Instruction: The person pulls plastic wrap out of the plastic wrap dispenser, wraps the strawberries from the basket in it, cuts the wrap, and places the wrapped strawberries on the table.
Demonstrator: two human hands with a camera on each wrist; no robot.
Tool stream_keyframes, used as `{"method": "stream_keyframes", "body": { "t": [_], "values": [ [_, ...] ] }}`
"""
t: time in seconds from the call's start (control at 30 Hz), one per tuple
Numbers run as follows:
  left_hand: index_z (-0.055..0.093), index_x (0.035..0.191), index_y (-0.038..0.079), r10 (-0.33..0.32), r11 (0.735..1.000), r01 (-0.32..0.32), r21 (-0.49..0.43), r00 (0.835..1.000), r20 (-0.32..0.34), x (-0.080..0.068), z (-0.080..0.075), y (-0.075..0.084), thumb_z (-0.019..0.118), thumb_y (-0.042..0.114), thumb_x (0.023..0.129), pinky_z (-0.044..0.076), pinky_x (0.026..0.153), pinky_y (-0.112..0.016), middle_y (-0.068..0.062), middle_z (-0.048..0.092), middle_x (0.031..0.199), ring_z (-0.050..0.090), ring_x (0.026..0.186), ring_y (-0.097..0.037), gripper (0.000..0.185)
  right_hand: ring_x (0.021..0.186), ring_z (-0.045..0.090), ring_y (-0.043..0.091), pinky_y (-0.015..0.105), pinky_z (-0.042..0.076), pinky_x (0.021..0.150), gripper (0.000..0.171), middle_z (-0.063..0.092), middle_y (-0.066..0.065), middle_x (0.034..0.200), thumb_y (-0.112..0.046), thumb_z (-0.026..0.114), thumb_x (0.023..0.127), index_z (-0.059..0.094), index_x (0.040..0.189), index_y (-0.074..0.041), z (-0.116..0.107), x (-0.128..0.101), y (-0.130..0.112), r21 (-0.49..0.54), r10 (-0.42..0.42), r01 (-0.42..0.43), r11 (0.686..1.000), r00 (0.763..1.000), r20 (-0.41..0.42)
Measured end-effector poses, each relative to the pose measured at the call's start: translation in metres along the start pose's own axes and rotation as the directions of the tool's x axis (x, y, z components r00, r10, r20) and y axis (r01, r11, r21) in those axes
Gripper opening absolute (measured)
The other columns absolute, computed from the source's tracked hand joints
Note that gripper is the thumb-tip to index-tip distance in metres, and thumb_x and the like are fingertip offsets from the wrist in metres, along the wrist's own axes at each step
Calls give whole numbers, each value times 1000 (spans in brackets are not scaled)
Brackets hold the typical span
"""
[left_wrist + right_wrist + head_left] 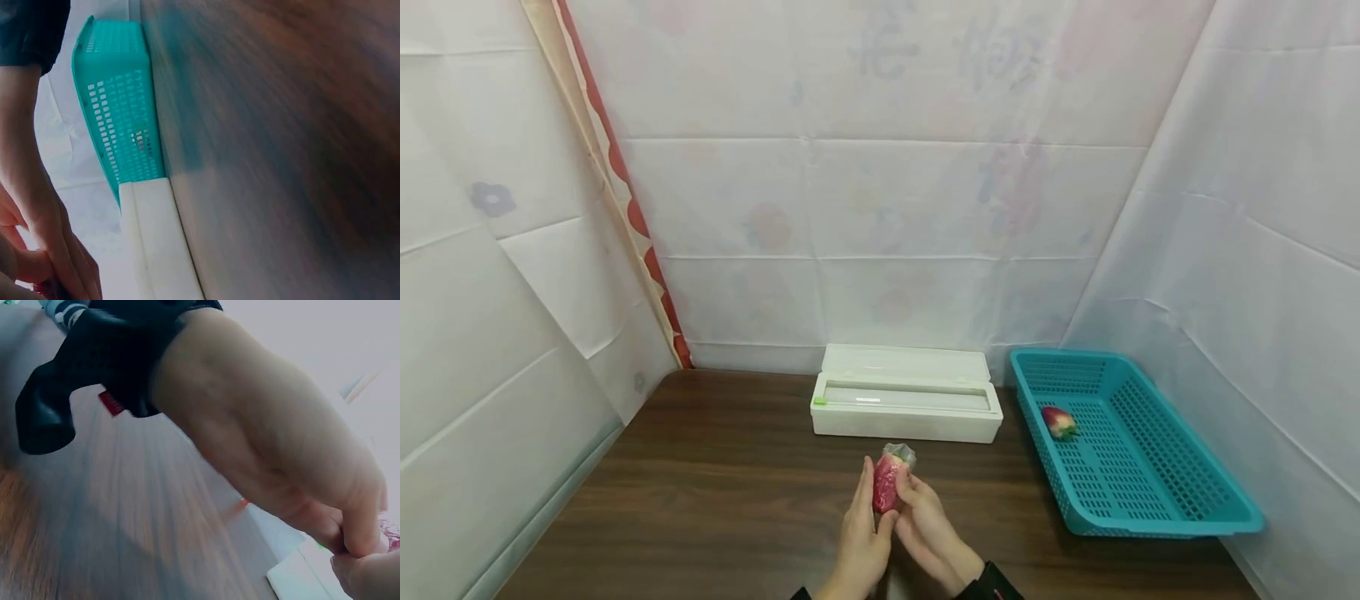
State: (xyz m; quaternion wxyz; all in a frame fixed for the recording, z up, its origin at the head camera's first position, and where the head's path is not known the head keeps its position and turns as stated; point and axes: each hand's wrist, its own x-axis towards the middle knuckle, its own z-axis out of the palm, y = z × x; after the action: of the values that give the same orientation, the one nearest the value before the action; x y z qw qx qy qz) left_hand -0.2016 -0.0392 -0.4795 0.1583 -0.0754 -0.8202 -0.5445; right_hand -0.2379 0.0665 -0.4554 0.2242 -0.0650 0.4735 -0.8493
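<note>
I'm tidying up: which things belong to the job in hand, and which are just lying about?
Likely the job's:
wrapped red fruit, in left hand and right hand
open white box
second fruit, in teal basket

Apparently just there:
hanging white sheets, backdrop only

On my feed, a long white plastic box (pixel 906 423) sits at the back of the brown wood-grain table (pixel 715 483), 1 film-wrapped red oval fruit (pixel 885 487) before it; rightward, a rectangular teal plastic basket (pixel 1165 527) holds 1 red-and-cream oval fruit (pixel 1057 422).

The left hand (pixel 862 537) and right hand (pixel 929 527) grip from opposite sides, close together, wrists near, fingertips far.
</note>
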Motion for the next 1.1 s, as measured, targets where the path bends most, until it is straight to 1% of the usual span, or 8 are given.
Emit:
{"method": "stream_keyframes", "body": {
  "t": [0.13, 0.27, 0.4, 0.5, 0.67, 0.87, 1.0, 1.1],
  "values": [
    [21, 143, -3, 2, 1000, -2, 18, 1000, 2, 1, 0, 1, 65, -2, 78, 30, 101, -51, -26, 28, 144, 32, 130, -38, 78, 115, 47, 10, 25, 38, 100, 70, 31, 22, 142, -36, 38, 96, 13, 140, 12, -4, -1, 0, -42, 8, -8, 999, 1000, 7],
    [32, 139, -1, -3, 991, 5, 137, 1000, -13, 6, -7, 8, 74, 14, 73, 39, 94, -56, -23, 38, 140, 43, 123, -39, 80, 113, 51, 10, 24, 42, 95, 66, 39, 18, 138, -29, 39, 98, 11, 139, 13, -8, -3, 1, -19, 27, -26, 999, 999, 40],
    [48, 130, 3, 21, 952, -6, 305, 999, -46, 15, -13, 14, 75, 18, 69, 47, 84, -53, -16, 51, 132, 56, 111, -34, 68, 115, 50, 10, 24, 42, 96, 64, 43, 14, 135, -23, 43, 97, 12, 138, 14, -9, -2, 2, 29, 28, -30, 999, 996, 83],
    [55, 124, 4, 38, 929, -19, 371, 998, -45, 19, -15, 16, 77, 17, 69, 51, 79, -47, -13, 57, 126, 61, 104, -30, 60, 114, 50, 8, 21, 41, 96, 64, 46, 9, 132, -23, 46, 96, 14, 138, 14, -8, -2, 1, 46, 32, -36, 998, 997, 74],
    [57, 121, 1, 45, 929, -29, 369, 998, -34, 20, -16, 15, 78, 15, 68, 52, 77, -45, -15, 59, 122, 63, 100, -30, 59, 112, 49, 6, 20, 41, 95, 65, 49, 6, 127, -20, 47, 95, 13, 139, 13, -10, -3, 2, 50, 41, -45, 998, 996, 76],
    [57, 120, 2, 34, 935, -5, 355, 996, -77, 24, -20, 9, 78, 18, 68, 51, 77, -47, -15, 62, 118, 63, 99, -29, 58, 106, 51, 8, 25, 41, 92, 67, 51, 2, 121, -21, 48, 95, 10, 142, 8, -13, 2, 2, 7, 77, -78, 997, 994, 75],
    [57, 122, 4, 4, 947, 37, 319, 992, -125, 27, -34, 0, 78, 19, 69, 49, 82, -48, -15, 60, 120, 61, 103, -31, 59, 119, 46, 21, 40, 34, 103, 76, 42, 18, 135, -24, 49, 94, -1, 142, 8, -18, 1, 0, -68, 93, -90, 994, 995, 40],
    [57, 123, 8, -33, 954, 85, 288, 983, -182, 33, -57, -12, 78, 20, 69, 49, 85, -46, -14, 60, 120, 60, 104, -31, 60, 130, 35, 33, 48, 29, 106, 75, 28, 26, 143, -25, 49, 94, 1, 142, 9, -29, -3, -4, -163, 98, -94, 982, 995, 12]
  ]
}}
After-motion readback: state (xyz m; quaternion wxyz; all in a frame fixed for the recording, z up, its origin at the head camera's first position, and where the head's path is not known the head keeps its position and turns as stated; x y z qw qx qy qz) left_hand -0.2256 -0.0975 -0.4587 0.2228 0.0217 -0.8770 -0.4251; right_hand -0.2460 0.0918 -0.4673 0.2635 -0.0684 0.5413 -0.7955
